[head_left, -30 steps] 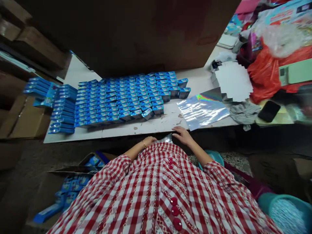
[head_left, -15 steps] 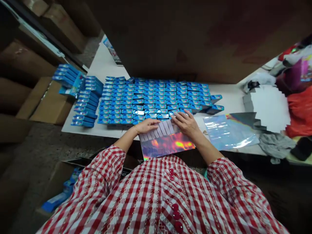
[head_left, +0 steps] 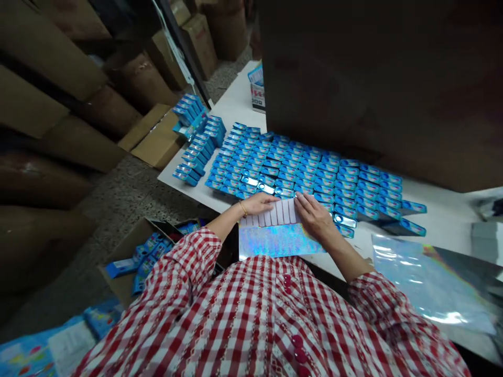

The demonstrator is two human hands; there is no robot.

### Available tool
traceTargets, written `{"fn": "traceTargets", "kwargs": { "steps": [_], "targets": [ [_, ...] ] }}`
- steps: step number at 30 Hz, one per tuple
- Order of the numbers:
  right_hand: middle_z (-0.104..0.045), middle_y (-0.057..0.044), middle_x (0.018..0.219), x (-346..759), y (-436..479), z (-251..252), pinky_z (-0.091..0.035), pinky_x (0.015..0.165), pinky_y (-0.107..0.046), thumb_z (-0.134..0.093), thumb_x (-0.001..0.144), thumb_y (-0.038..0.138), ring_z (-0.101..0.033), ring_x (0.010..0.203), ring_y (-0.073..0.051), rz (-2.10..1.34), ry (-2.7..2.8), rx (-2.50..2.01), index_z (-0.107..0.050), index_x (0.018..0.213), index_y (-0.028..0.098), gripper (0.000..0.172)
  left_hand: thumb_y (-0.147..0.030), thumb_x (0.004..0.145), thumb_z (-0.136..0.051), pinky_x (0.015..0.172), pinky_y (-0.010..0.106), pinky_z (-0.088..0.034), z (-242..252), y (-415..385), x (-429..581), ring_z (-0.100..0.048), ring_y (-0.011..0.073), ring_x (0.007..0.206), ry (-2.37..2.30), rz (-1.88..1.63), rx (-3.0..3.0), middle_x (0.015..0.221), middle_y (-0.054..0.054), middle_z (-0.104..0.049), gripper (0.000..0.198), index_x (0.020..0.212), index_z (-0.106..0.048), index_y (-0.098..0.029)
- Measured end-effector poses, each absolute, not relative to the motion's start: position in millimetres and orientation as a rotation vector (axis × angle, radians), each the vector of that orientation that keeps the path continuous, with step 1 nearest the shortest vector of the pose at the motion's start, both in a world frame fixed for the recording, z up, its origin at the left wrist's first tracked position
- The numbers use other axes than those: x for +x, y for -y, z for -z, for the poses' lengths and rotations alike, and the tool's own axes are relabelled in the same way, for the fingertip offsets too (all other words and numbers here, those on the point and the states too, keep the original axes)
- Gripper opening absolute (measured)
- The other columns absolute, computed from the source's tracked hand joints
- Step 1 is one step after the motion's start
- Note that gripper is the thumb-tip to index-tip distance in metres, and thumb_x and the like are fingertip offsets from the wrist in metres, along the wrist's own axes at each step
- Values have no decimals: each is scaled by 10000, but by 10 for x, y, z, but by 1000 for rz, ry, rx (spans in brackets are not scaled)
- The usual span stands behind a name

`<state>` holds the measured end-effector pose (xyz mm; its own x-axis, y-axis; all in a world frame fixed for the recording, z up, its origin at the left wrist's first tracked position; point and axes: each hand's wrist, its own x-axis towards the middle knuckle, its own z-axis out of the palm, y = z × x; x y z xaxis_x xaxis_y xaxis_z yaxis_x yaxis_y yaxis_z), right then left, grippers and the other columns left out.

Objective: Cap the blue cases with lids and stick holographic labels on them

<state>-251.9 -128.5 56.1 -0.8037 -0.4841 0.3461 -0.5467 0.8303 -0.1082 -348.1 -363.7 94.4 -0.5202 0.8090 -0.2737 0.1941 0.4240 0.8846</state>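
A shiny holographic sheet (head_left: 279,241) with a row of white strips along its upper part (head_left: 283,212) is in front of my body at the table's near edge. My left hand (head_left: 259,203) is closed on its upper left edge, fingers together. At the upper right, my right hand (head_left: 314,215) grips it, with the fingers laid long across the edge and the thumb hidden. Just beyond my fingers, small blue boxes (head_left: 293,170) stand in tight rows, a few with bare shiny ends.
A large brown carton (head_left: 353,94) stands behind the rows on the white table (head_left: 236,99). Another holographic sheet (head_left: 424,283) lies at right. More blue boxes (head_left: 192,157) are stacked at left. An open carton (head_left: 121,280) below left holds blue packs, and cardboard boxes (head_left: 157,136) line the floor.
My view has turned left, so the table's contents appear shifted right and slanted. Both hands stay on the sheet, whose shine has gone from orange and purple to light blue.
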Motion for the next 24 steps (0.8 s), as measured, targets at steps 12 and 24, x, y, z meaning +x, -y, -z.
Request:
{"fn": "traceTargets", "kwargs": {
  "steps": [12, 24],
  "targets": [
    [-657, -61, 829, -3871, 2364, -1030, -475, 726, -318, -521, 816, 253, -599, 805, -186, -948, 2683, 14, -649, 755, 193, 154, -98, 703, -535, 896, 330, -443, -199, 4201, -5306, -602, 241, 1012, -2299, -803, 846, 1061, 55, -687, 416, 1084, -672, -194],
    [-631, 4, 645, -4719, 3310, -761, -379, 465, -186, -780, 487, 338, -531, 542, -78, -2297, 1755, -1128, -651, 650, 171, 267, -394, 697, -687, 824, 301, -446, -210, 4823, -5321, -601, 167, 888, -1625, -1978, -8, 953, 74, -676, 404, 1009, -660, -139]
  ]
}}
